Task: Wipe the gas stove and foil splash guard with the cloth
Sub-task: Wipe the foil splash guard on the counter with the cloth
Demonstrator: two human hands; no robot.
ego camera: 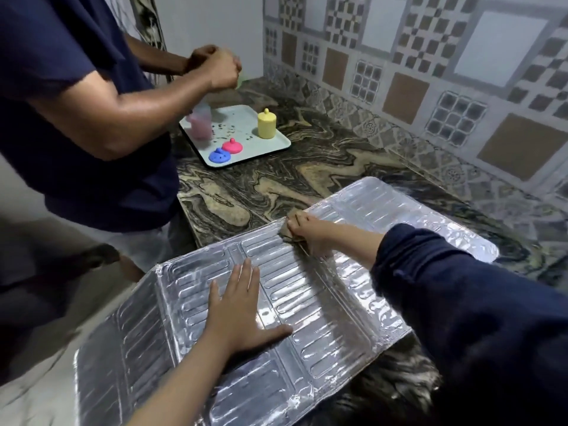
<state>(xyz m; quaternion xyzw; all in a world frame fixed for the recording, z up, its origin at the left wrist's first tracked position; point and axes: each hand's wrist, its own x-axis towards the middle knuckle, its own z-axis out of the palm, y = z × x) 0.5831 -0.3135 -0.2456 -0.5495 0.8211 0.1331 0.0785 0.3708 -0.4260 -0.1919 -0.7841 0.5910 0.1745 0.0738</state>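
The silver foil splash guard (307,309) lies unfolded and flat on the marbled counter, its left panels hanging past the counter edge. My left hand (242,312) presses flat on its middle panel, fingers spread. My right hand (310,233) rests near the guard's far edge, closed on a small brownish cloth (287,232) that is mostly hidden under the fingers. No gas stove is in view.
Another person in a dark blue shirt (76,103) stands at the left of the counter (276,179), hands busy over a pale tray (270,149) holding a yellow container (266,123), a pink bottle (200,123), and pink and blue lids. A tiled wall (430,72) backs the counter.
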